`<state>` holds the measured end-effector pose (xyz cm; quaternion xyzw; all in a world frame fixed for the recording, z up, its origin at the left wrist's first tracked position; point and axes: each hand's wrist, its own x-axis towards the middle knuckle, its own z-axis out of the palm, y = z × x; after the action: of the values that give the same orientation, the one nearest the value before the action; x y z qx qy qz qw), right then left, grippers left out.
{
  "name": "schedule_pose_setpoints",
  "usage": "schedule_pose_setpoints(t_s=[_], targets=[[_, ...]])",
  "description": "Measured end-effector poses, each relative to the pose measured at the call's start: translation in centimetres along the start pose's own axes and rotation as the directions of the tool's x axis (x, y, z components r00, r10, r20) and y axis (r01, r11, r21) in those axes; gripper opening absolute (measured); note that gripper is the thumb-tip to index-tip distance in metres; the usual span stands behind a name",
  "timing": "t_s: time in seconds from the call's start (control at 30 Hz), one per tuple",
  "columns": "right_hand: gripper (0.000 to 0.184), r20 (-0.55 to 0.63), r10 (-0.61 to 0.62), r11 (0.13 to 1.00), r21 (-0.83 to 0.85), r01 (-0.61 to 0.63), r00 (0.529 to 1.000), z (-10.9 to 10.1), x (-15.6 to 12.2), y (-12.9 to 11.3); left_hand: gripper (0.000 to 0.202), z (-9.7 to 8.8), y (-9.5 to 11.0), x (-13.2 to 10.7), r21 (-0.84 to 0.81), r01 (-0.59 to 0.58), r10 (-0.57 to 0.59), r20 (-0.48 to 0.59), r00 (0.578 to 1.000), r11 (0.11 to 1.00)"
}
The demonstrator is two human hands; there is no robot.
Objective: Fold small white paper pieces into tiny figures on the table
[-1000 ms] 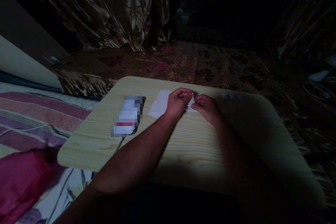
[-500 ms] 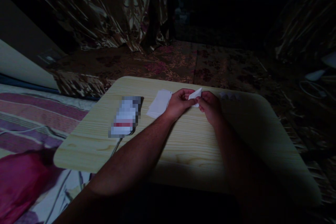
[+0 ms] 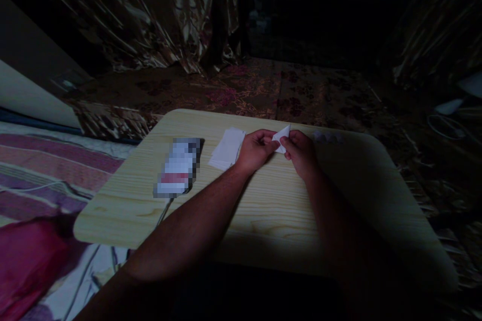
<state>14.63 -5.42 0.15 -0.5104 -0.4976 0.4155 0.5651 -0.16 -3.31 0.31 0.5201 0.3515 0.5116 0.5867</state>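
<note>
Both hands meet over the far middle of a light wooden table (image 3: 263, 210). My left hand (image 3: 255, 151) and my right hand (image 3: 301, 153) pinch a small folded white paper (image 3: 281, 138) between their fingertips, its pointed corner sticking up just above the tabletop. Directly left of my left hand lies a small stack of white paper sheets (image 3: 227, 148), partly hidden by that hand.
A blurred-out phone-sized object (image 3: 177, 167) lies on the table's left part, with a cable running off the near edge. Small pale folded pieces (image 3: 328, 136) sit at the far right. Striped bedding (image 3: 45, 170) is to the left; patterned fabric and curtains lie beyond.
The folded paper was lifted from the tabletop and now stands up between both hands' fingertips; the hands came closer together. The view shifted slightly.
</note>
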Motion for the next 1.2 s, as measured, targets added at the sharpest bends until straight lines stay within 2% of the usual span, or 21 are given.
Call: schedule_pose_setpoints(t_s=[0.3,0.6,1.2], targets=[[0.034,0.052,-0.003,1.0,0.001,0.003,0.999,0.1,-0.3,-0.5,0.035,-0.1,-0.2,0.3,0.008,-0.119,0.12,-0.041,0.992,0.993],[0.033,0.056,0.01,0.997,-0.072,-0.006,0.998,0.1,-0.3,-0.5,0.028,-0.3,-0.2,0.3,0.015,-0.082,0.082,-0.071,0.994,0.997],[0.035,0.026,0.016,0.993,-0.119,-0.013,1.0,0.5,-0.5,-1.1,0.022,0.0,-0.2,0.1,0.055,-0.095,0.1,-0.096,0.99,0.994]])
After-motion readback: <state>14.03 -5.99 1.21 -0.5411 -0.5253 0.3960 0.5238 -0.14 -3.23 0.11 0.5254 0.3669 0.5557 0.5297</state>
